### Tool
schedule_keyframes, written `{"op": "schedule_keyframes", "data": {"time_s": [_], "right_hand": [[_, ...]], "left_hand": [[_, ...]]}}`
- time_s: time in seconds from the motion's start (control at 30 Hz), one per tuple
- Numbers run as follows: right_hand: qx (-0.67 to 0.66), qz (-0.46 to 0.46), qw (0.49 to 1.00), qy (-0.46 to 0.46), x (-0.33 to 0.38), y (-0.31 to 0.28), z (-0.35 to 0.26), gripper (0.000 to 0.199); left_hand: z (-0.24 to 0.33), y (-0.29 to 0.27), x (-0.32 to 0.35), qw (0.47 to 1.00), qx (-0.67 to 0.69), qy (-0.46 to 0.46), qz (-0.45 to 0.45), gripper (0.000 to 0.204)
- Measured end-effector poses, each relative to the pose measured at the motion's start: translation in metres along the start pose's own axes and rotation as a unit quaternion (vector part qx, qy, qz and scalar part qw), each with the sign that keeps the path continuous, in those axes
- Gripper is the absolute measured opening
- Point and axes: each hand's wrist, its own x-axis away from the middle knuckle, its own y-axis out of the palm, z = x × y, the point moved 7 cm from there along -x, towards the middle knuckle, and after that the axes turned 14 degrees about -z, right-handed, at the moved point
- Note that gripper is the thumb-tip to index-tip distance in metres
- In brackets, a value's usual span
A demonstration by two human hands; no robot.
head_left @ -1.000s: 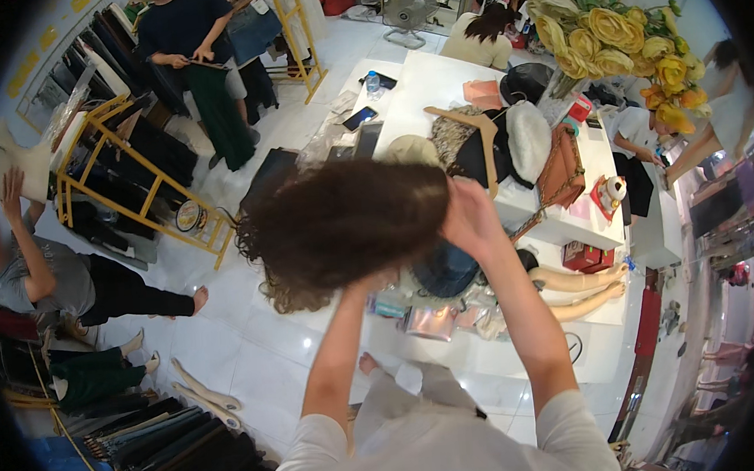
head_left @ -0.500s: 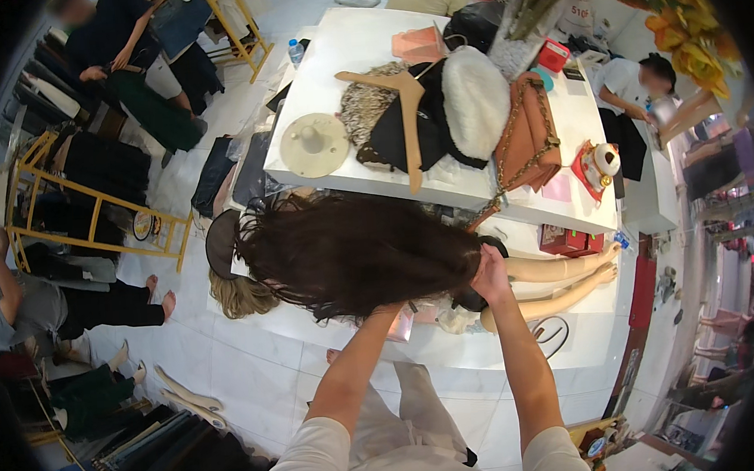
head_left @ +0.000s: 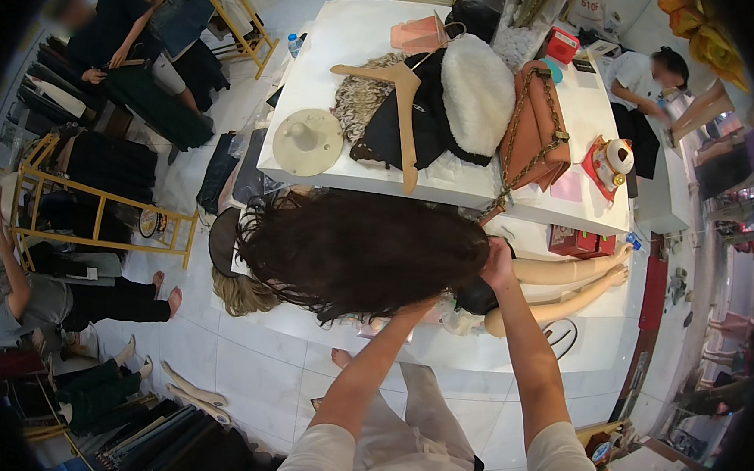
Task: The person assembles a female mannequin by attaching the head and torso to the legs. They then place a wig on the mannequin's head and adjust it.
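Observation:
A long dark brown wig (head_left: 361,254) is stretched sideways in front of me, its loose wavy ends to the left. At its right end my right hand (head_left: 498,264) grips the edge, fingers closed on it. My left hand (head_left: 422,307) reaches beneath the hair from the near side. The hair hides its fingers. Under and beside the wig, a lighter blond-brown wig (head_left: 244,297) and a dark round mesh piece (head_left: 223,245) show at the left. Pale mannequin arms (head_left: 562,302) lie just right of my right hand.
Beyond the wig stands a white counter (head_left: 299,98) with a wooden hanger (head_left: 405,104), a round mannequin base (head_left: 307,142), a white fluffy garment (head_left: 478,95), a brown chain-strap bag (head_left: 533,131) and a lucky cat figure (head_left: 608,168). Yellow clothes racks (head_left: 103,209) and other people are at left.
My left hand has shifted right under the wig, nearer my right hand. The wig's right end has moved slightly right, and the whole view has shifted a little.

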Motion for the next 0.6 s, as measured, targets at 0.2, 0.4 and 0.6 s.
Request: {"op": "schedule_keyframes", "data": {"time_s": [0.2, 0.4, 0.6], "right_hand": [[0.086, 0.058, 0.995, 0.014, -0.006, -0.019, -0.013, 0.039], [0.125, 0.201, 0.971, -0.03, 0.005, -0.053, -0.007, 0.038], [0.187, 0.275, 0.928, -0.17, 0.07, -0.034, -0.018, 0.029]], "left_hand": [[0.015, 0.028, 0.016, 0.931, 0.263, -0.106, -0.23, 0.046], [0.047, -0.03, 0.044, 0.99, 0.085, -0.019, -0.107, 0.049], [0.043, 0.005, 0.123, 0.931, 0.31, -0.028, -0.189, 0.044]]}}
